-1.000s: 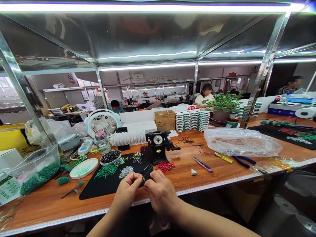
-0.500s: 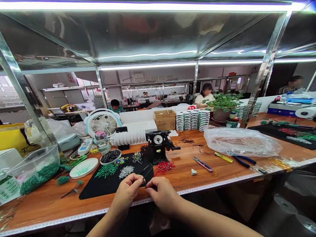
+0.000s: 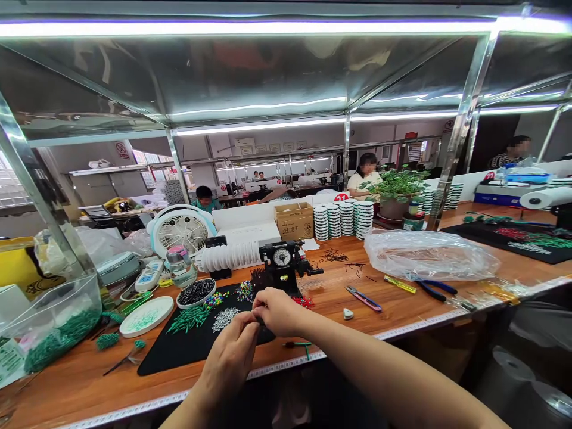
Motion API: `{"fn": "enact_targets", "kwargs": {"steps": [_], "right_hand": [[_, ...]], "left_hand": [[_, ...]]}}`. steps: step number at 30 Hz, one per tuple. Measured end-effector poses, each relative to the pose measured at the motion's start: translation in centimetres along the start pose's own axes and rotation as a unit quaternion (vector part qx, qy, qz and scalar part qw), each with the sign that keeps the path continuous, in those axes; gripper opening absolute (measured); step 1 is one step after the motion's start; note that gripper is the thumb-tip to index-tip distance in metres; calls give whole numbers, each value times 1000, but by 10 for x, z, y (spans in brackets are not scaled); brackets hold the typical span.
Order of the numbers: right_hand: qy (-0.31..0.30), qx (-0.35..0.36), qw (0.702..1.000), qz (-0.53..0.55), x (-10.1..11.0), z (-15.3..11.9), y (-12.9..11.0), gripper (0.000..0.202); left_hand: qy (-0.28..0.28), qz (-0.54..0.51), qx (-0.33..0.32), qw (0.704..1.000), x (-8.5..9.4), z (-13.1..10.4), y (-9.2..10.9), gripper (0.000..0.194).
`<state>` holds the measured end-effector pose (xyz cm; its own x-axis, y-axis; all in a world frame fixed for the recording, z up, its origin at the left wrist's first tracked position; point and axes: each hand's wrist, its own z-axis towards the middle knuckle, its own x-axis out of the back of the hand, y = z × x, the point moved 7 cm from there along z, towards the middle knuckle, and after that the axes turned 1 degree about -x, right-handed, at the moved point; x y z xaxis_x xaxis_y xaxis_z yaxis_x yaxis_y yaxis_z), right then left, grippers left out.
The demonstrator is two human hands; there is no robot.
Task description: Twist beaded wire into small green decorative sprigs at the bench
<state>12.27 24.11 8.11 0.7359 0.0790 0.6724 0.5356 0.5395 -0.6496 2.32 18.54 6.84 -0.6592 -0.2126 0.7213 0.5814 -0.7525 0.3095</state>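
My left hand (image 3: 232, 348) and my right hand (image 3: 279, 313) meet over the front edge of a black mat (image 3: 165, 354). Both are closed in a pinch, thumbs and fingertips nearly touching. Whatever sits between the fingertips is small and dark, and mostly hidden. Behind them on the mat lie silvery small pieces (image 3: 226, 320), green slender pieces (image 3: 187, 320) and multicoloured beads (image 3: 245, 291). Red pieces (image 3: 304, 302) show partly past my right hand. A small green piece with a dark end (image 3: 304, 344) appears below my right forearm, close to the table's front edge.
A black winding device with a dial (image 3: 283, 259) carries white spools beyond my hands. A dish of black beads (image 3: 196, 292) and a white lid (image 3: 147, 316) stand left. Snips (image 3: 364, 299), pliers (image 3: 435, 290) and a plastic bag (image 3: 429, 253) lie right. Co-workers sit further back.
My right hand has moved up and left to meet my left hand, covering the thin dark strand that showed earlier. The green piece by the edge has come into view. The camera has shifted slightly.
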Motion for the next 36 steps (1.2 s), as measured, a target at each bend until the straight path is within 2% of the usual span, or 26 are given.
{"fn": "enact_targets", "kwargs": {"steps": [3, 5, 7, 11, 13, 15, 17, 19, 22, 24, 27, 29, 33, 36], "right_hand": [[-48, -17, 998, 28, -6, 5, 7, 11], [-40, -20, 999, 31, -2, 3, 6, 12], [12, -21, 999, 23, 8, -6, 3, 9], [150, -9, 989, 1, 27, -36, -8, 13], [149, -26, 988, 9, 19, -48, -7, 18], [106, -59, 992, 46, 3, -55, -1, 17], [92, -67, 990, 88, -9, -60, 3, 12], [120, -43, 988, 91, -11, -64, 1, 10], [155, 37, 987, 9, -6, -70, -8, 10], [168, 89, 980, -60, -4, -75, -15, 10], [177, 149, 965, -125, -3, -80, -22, 13], [173, 180, 959, -132, -3, -83, -25, 18], [146, 210, 961, -107, -2, -82, -28, 26], [146, 183, 970, -71, 7, -75, -27, 23]], "left_hand": [[-6, -109, 55, 992, -3, 2, -8, 24], [-3, -168, 95, 981, -5, 3, -10, 18], [19, -192, 135, 972, -4, 3, -12, 10], [54, -267, 258, 927, -6, -3, -22, 19], [47, -314, 307, 897, -11, -6, -25, 21], [45, -349, 336, 873, -15, -9, -25, 19], [48, -369, 348, 861, -17, -10, -23, 18], [50, -373, 348, 859, -15, -10, -22, 20], [56, -357, 331, 872, -8, -8, -21, 21], [60, -318, 292, 900, 0, -6, -18, 17], [50, -179, 159, 969, 12, -1, -4, 13], [34, -84, 72, 993, 13, -1, 6, 15], [9, 39, -33, 999, 10, -3, 14, 19], [-10, 96, -94, 991, 8, 1, 22, 26]]}}
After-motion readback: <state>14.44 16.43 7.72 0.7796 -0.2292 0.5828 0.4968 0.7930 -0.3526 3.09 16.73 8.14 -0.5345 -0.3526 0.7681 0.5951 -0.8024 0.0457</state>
